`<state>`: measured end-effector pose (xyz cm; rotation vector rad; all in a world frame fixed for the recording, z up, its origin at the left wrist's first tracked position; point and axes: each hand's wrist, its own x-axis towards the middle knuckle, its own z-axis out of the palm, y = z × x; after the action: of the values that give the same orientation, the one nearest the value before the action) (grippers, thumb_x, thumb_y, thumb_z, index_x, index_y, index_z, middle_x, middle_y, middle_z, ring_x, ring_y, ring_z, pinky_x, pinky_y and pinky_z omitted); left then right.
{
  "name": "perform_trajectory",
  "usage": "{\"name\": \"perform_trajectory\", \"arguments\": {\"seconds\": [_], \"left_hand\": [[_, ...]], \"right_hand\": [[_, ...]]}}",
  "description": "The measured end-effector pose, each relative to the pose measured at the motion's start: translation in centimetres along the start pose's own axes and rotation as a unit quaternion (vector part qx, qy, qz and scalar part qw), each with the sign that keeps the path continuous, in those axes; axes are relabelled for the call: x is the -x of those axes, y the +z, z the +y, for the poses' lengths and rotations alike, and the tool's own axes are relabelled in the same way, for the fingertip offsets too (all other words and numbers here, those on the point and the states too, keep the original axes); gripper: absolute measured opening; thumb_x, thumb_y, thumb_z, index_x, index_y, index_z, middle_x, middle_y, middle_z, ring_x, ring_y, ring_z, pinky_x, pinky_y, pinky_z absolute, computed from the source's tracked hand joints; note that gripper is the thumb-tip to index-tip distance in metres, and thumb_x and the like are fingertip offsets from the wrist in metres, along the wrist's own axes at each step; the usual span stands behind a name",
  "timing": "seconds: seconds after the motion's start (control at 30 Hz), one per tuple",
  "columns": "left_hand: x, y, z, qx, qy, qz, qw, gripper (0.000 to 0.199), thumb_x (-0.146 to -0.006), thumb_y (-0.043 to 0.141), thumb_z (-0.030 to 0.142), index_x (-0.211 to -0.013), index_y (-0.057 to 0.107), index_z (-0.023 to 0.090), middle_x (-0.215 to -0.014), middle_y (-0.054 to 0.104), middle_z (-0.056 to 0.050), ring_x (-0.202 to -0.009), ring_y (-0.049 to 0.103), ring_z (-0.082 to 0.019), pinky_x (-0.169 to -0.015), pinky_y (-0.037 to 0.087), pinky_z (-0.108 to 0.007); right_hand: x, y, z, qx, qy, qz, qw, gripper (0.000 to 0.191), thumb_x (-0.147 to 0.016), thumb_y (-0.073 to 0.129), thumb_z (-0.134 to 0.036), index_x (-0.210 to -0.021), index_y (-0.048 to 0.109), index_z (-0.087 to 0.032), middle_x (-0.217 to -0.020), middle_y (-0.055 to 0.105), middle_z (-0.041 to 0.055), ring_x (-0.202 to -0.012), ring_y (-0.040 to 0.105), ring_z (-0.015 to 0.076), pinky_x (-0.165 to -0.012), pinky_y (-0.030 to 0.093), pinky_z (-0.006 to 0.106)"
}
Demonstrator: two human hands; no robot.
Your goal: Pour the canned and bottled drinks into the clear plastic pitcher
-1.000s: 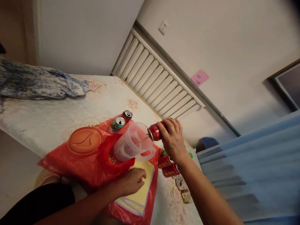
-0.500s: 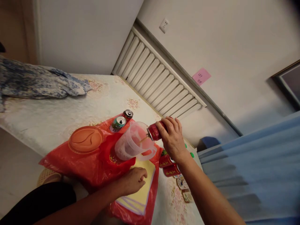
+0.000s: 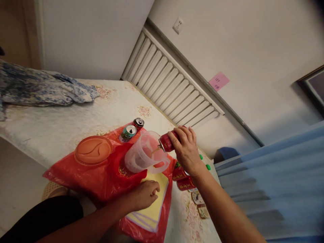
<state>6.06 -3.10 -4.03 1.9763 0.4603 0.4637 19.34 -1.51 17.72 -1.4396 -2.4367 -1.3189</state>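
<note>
My right hand (image 3: 188, 148) grips a red drink can (image 3: 167, 141), tilted with its open end to the left. A thin brownish stream runs from it into a translucent plastic pitcher (image 3: 135, 157), whose handle points right. The pitcher stands on a red piece with gold print (image 3: 117, 162). My left hand (image 3: 146, 194), fingers curled in with nothing showing in them, rests over a folded yellow cloth (image 3: 154, 216) below the pitcher. Beyond the pitcher, a green can (image 3: 128, 132) and a dark-topped can (image 3: 138, 123) stand upright with opened tops. An orange round lid (image 3: 93, 150) lies left of it.
A red plastic sheet (image 3: 76, 179) lies under these things on a flowered tablecloth (image 3: 111, 111). Red cans (image 3: 186, 184), green-capped bottles (image 3: 208, 167) and small patterned items (image 3: 202, 211) stand at the right. A patterned cloth (image 3: 50, 87) lies far left; a radiator (image 3: 167, 81) lines the wall.
The stream from the can keeps falling into the pitcher. Both hands hold nearly the same place; the view has shifted very slightly.
</note>
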Motion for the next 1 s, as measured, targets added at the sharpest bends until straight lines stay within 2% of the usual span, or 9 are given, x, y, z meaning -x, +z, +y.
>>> {"name": "perform_trajectory", "arguments": {"seconds": [0.27,0.43,0.57,0.67,0.73,0.8,0.9,0.97,1.0], "left_hand": [[0.1,-0.3,0.3,-0.006,-0.003,-0.005,1.000,0.026,-0.076,0.052,0.011,-0.097,0.067,0.018,-0.093,0.070,-0.006,-0.088,0.062,-0.021,-0.080,0.046,-0.030],[0.0,-0.4,0.5,-0.004,-0.011,-0.005,1.000,0.025,-0.076,0.054,0.011,-0.095,0.067,0.019,-0.092,0.070,-0.005,-0.087,0.062,-0.019,-0.079,0.046,-0.028],[0.2,-0.5,0.5,0.002,-0.016,-0.006,1.000,0.025,-0.075,0.054,0.011,-0.095,0.066,0.019,-0.092,0.070,-0.004,-0.086,0.061,-0.018,-0.078,0.046,-0.027],[0.2,-0.4,0.3,0.000,-0.011,-0.006,1.000,0.026,-0.076,0.053,0.011,-0.096,0.066,0.020,-0.092,0.069,-0.004,-0.087,0.061,-0.019,-0.080,0.046,-0.028],[0.2,-0.1,0.0,0.000,-0.009,-0.002,1.000,0.026,-0.075,0.053,0.011,-0.097,0.066,0.020,-0.093,0.069,-0.004,-0.088,0.061,-0.019,-0.081,0.046,-0.028],[0.1,0.1,-0.3,0.005,-0.002,0.001,1.000,0.026,-0.075,0.053,0.011,-0.097,0.065,0.021,-0.093,0.069,-0.003,-0.088,0.060,-0.018,-0.081,0.046,-0.028],[0.0,0.3,-0.4,0.016,-0.002,-0.002,1.000,0.026,-0.074,0.054,0.010,-0.096,0.065,0.021,-0.092,0.069,-0.003,-0.088,0.060,-0.019,-0.082,0.047,-0.029],[0.0,0.3,-0.3,0.023,-0.012,-0.007,1.000,0.026,-0.074,0.054,0.010,-0.095,0.064,0.021,-0.092,0.068,-0.003,-0.089,0.060,-0.019,-0.082,0.047,-0.030],[0.0,0.2,-0.2,0.025,-0.016,-0.010,1.000,0.026,-0.074,0.055,0.011,-0.095,0.064,0.021,-0.093,0.068,-0.004,-0.090,0.060,-0.020,-0.083,0.047,-0.030]], "right_hand": [[0.2,0.4,-0.1,-0.012,0.003,-0.009,1.000,0.037,-0.097,0.050,-0.014,-0.133,0.056,-0.018,-0.128,0.058,0.0155,-0.130,0.043,0.0308,-0.115,0.031,0.059],[0.3,1.2,-0.1,-0.049,0.032,-0.010,0.998,0.044,-0.094,0.051,-0.009,-0.136,0.054,-0.022,-0.128,0.057,0.0140,-0.130,0.043,0.0308,-0.114,0.031,0.060],[0.7,1.7,-0.1,-0.125,0.076,-0.004,0.989,0.046,-0.090,0.056,-0.009,-0.135,0.054,-0.021,-0.126,0.058,0.0149,-0.126,0.046,0.0313,-0.111,0.034,0.060],[1.2,2.3,0.3,-0.228,0.125,0.002,0.965,0.052,-0.084,0.066,-0.017,-0.135,0.053,-0.019,-0.126,0.059,0.0155,-0.123,0.049,0.0313,-0.107,0.039,0.056],[1.7,3.2,0.7,-0.295,0.187,0.010,0.937,0.057,-0.078,0.073,-0.023,-0.132,0.056,-0.019,-0.125,0.061,0.0144,-0.118,0.053,0.0307,-0.104,0.043,0.053],[2.2,4.8,1.2,-0.354,0.281,0.010,0.892,0.059,-0.071,0.077,-0.029,-0.126,0.060,-0.019,-0.121,0.065,0.0126,-0.114,0.057,0.0302,-0.101,0.044,0.051],[2.5,8.3,1.2,-0.459,0.425,-0.022,0.780,0.059,-0.064,0.080,-0.036,-0.117,0.065,-0.017,-0.108,0.072,0.0097,-0.100,0.064,0.0276,-0.092,0.050,0.044],[2.2,11.0,0.4,-0.528,0.484,-0.036,0.697,0.055,-0.060,0.082,-0.039,-0.108,0.067,-0.015,-0.095,0.074,0.0075,-0.086,0.065,0.0239,-0.081,0.053,0.037],[1.9,12.4,-0.2,-0.554,0.500,-0.033,0.665,0.054,-0.058,0.082,-0.039,-0.103,0.067,-0.014,-0.091,0.074,0.0070,-0.080,0.065,0.0226,-0.077,0.053,0.035]]}}
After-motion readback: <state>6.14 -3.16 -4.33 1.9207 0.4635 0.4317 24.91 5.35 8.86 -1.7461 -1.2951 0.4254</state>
